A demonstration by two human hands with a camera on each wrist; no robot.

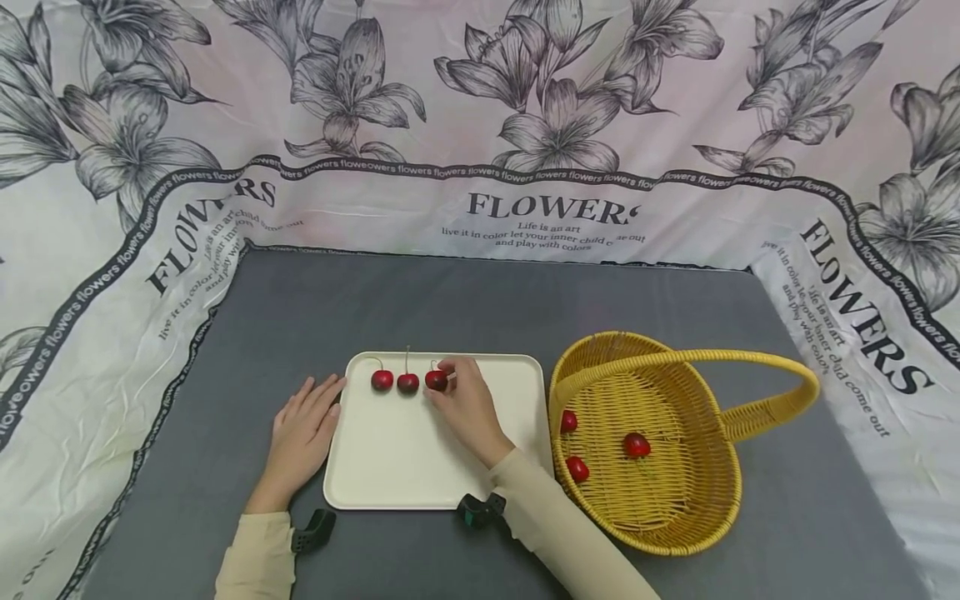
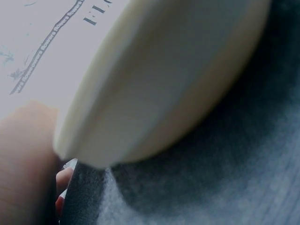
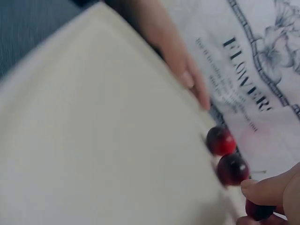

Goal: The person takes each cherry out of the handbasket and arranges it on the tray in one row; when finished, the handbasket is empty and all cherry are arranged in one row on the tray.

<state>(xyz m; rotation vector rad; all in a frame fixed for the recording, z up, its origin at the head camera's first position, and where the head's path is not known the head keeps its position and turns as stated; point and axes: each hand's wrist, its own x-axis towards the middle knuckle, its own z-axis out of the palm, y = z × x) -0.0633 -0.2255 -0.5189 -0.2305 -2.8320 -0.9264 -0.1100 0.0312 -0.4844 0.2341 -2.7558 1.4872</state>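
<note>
On the cream rectangular tray [image 1: 397,467], two dark red cherries, one [image 1: 382,381] at the left and one [image 1: 407,383] beside it, lie in a row near the far edge with stems upward. My right hand [image 1: 472,410] pinches a third cherry [image 1: 436,381] between thumb and fingers at the row's right end. In the right wrist view this cherry [image 3: 258,211] is partly hidden by the fingers. My left hand [image 1: 302,433] lies with fingers extended along the tray's left edge, fingertips near its far left corner. The tray's blurred side [image 2: 154,93] fills much of the left wrist view.
A yellow woven basket [image 1: 671,537] with a tall handle [image 1: 772,358] stands right of the tray, close to its edge. Three cherries lie in it, one [image 1: 637,445] near the middle. White floral cloth [image 1: 555,208] borders the grey table surface [image 1: 450,300].
</note>
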